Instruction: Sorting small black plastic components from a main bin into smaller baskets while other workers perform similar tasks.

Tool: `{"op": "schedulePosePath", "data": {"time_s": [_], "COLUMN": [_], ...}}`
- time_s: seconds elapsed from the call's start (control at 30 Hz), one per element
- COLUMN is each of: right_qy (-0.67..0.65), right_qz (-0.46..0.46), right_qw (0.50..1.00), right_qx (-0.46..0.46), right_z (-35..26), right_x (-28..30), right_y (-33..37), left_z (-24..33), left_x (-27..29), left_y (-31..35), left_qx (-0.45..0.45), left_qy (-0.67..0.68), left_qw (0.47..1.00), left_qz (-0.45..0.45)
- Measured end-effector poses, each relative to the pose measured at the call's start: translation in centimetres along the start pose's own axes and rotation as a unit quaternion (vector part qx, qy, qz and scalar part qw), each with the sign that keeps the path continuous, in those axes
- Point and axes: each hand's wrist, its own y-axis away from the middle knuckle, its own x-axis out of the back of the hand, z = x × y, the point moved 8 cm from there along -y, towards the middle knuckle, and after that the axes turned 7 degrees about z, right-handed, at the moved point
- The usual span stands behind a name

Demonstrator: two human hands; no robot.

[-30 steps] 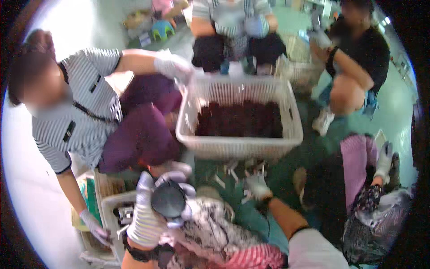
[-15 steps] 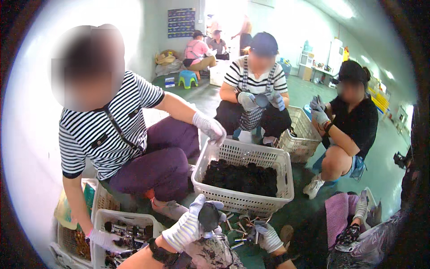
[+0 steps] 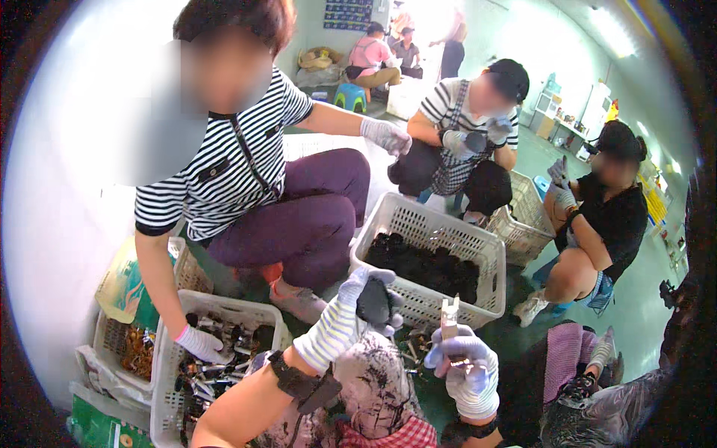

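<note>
My left hand (image 3: pixel 334 317), in a striped glove, is closed around a black rounded piece (image 3: pixel 375 302) in front of the large white basket. My right hand (image 3: pixel 473 373), gloved too, grips a pale metallic tool (image 3: pixel 449 316) whose narrow, two-pronged tip points up. Gloved fingers hide the tool's lower part, so its exact kind is unclear. The tool stands to the right of the black piece, apart from it. Black pieces fill the bottom of the white basket (image 3: pixel 364 240) just beyond my hands.
At left, a co-worker's gloved hand (image 3: pixel 203 344) reaches into a white crate (image 3: pixel 166 407) of mixed black and silvery parts. Two other co-workers sit beyond the basket, near another crate (image 3: pixel 520 237). Loose parts lie on the floor between my hands. A patterned cloth covers my knees.
My right hand has risen from the loose parts on the floor and now holds the tool upright. My left hand keeps the black piece. The whole view has shifted.
</note>
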Motion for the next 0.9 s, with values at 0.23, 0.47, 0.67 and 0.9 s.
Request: {"op": "schedulePosePath", "data": {"time_s": [0.23, 0.47, 0.67, 0.9], "right_qy": [-0.078, -0.062, -0.04, -0.007], "right_qz": [-0.066, -0.106, -0.132, -0.082], "right_qw": [0.984, 0.962, 0.949, 0.949], "right_qx": [-0.146, -0.243, -0.285, -0.303], "right_z": [0.8, 2.4, 2.8, 4.2], "right_x": [-3.5, -3.2, -3.6, -3.7], "right_y": [2.1, 3.1, 3.3, 3.1], "left_z": [1.5, 1.3, 0.7, 0.6], "left_x": [-0.7, -0.9, -1.0, -0.4], "left_y": [1.4, 1.7, 2.6, 3.1], "left_qx": [-0.07, -0.093, -0.028, -0.048], "left_qy": [-0.108, -0.199, -0.253, -0.289], "left_qw": [0.991, 0.97, 0.958, 0.949], "left_qz": [-0.024, -0.102, -0.132, -0.114]}}
